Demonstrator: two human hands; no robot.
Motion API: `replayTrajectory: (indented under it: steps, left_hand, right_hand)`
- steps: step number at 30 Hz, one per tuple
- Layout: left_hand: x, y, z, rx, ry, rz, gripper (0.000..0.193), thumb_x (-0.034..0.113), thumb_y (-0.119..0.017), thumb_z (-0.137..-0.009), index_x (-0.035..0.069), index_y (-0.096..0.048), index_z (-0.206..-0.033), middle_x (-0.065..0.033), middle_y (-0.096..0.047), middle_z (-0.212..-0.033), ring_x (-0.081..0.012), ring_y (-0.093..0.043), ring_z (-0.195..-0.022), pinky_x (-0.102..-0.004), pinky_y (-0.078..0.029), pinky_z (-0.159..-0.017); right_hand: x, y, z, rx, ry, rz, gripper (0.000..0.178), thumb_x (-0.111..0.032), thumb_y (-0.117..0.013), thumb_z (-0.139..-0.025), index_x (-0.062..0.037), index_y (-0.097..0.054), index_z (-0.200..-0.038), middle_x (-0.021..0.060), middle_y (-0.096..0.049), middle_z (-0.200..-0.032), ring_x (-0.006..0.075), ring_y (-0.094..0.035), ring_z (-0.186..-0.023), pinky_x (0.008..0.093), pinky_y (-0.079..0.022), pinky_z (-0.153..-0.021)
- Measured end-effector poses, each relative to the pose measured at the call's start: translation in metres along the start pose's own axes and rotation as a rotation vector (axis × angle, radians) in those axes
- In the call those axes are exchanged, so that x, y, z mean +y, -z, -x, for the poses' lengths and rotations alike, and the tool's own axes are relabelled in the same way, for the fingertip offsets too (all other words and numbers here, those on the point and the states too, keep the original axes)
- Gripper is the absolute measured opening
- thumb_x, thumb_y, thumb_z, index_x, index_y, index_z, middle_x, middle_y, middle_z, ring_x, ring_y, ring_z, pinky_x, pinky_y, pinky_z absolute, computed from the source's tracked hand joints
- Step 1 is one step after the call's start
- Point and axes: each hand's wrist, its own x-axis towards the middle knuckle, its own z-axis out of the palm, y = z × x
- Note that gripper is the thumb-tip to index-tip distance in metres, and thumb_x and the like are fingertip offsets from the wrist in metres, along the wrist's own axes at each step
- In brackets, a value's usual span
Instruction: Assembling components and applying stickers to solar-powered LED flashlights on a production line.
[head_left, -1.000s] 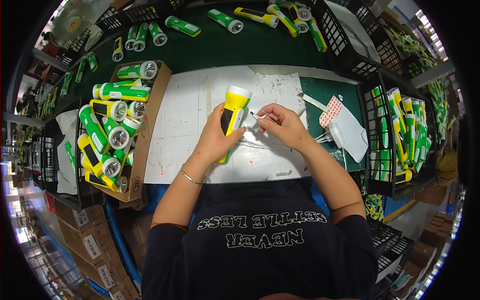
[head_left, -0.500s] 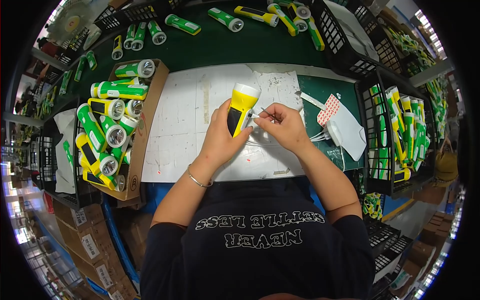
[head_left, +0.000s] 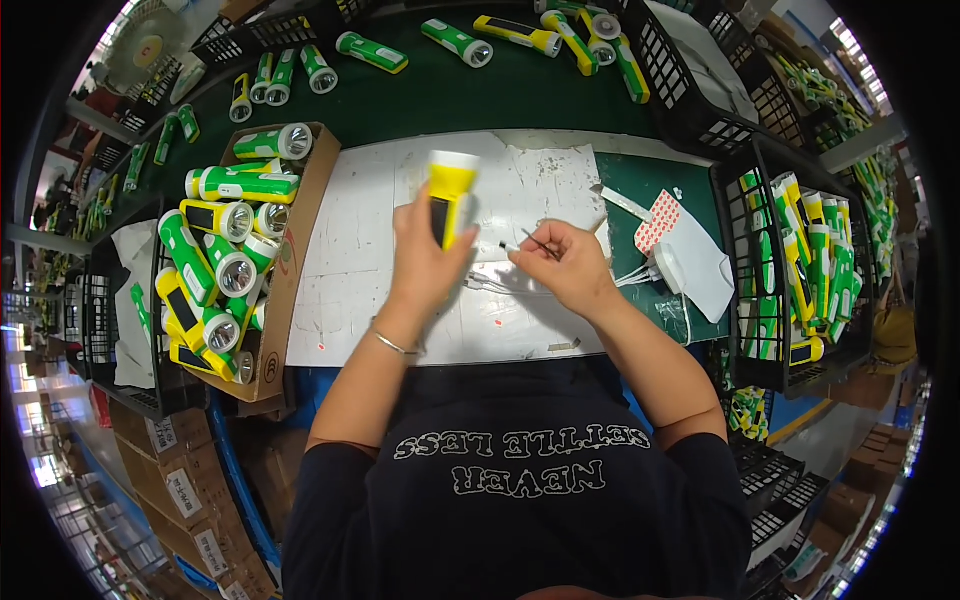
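Note:
A yellow flashlight (head_left: 452,178) with a white head and a dark panel on its side stands nearly upright in my left hand (head_left: 422,265). The hand's fingers wrap round its body, slightly smeared by motion. To the right, my right hand (head_left: 568,262) pinches a small white cable plug (head_left: 508,246) with a dark tip. A gap separates the plug from the flashlight. Between the same fingers a thin dark rod (head_left: 541,243) sticks out; its kind is too small to make out. White cables (head_left: 505,288) run across the white work surface (head_left: 350,240) beneath the right hand.
On the left, a cardboard box (head_left: 300,220) is heaped with green and yellow flashlights. A black crate (head_left: 745,330) of flashlights stands at the right, near a white adapter (head_left: 670,262) and a white sheet (head_left: 705,275). Several flashlights lie along the green far surface (head_left: 420,95).
My left hand has moved left and slightly up with the flashlight, away from the plug. The plug, earlier against the flashlight's side, is now apart from it. My right hand has barely moved.

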Motion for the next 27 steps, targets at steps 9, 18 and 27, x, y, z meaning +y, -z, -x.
replayTrajectory:
  steps: [9, 18, 27]
  left_hand:
    - [0.012, 0.018, -0.006, -0.48, 0.628, 2.179, 0.051, 0.039, -0.032, -0.087, 0.005, -0.044, -0.123, -0.0081, -0.056, -0.077, -0.0246, -0.057, -0.077, -0.0397, -0.048, -0.079]
    - [0.024, -0.018, 0.001, -0.213, 0.128, 1.298, 0.065, 0.05, -0.033, -0.093, 0.006, -0.024, -0.14, -0.0208, -0.042, -0.133, -0.0309, -0.044, -0.12, -0.0429, -0.04, -0.096]
    - [0.023, -0.011, -0.007, -0.399, 0.35, 1.429, 0.048, 0.035, -0.039, -0.095, 0.005, -0.035, -0.132, -0.0088, -0.05, -0.115, -0.0181, -0.05, -0.103, -0.0306, -0.04, -0.087]
  right_hand:
    - [-0.016, 0.003, 0.027, -0.154, -0.02, 0.14, 0.029, -0.021, -0.072, -0.077, -0.0041, -0.058, -0.096, -0.0002, -0.06, -0.084, 0.0039, -0.053, -0.074, 0.0182, -0.04, -0.062]
    - [-0.044, 0.026, 0.072, 0.066, 0.518, 0.457, 0.051, -0.035, -0.072, -0.071, -0.0056, -0.056, -0.109, 0.0145, -0.062, -0.088, 0.0286, -0.064, -0.082, 0.0352, -0.05, -0.072]
    - [-0.059, 0.289, 0.122, 0.907, -0.447, 1.339, 0.054, -0.052, -0.054, -0.075, -0.0023, -0.062, -0.096, 0.0206, -0.064, -0.093, 0.0358, -0.061, -0.09, 0.0447, -0.047, -0.077]
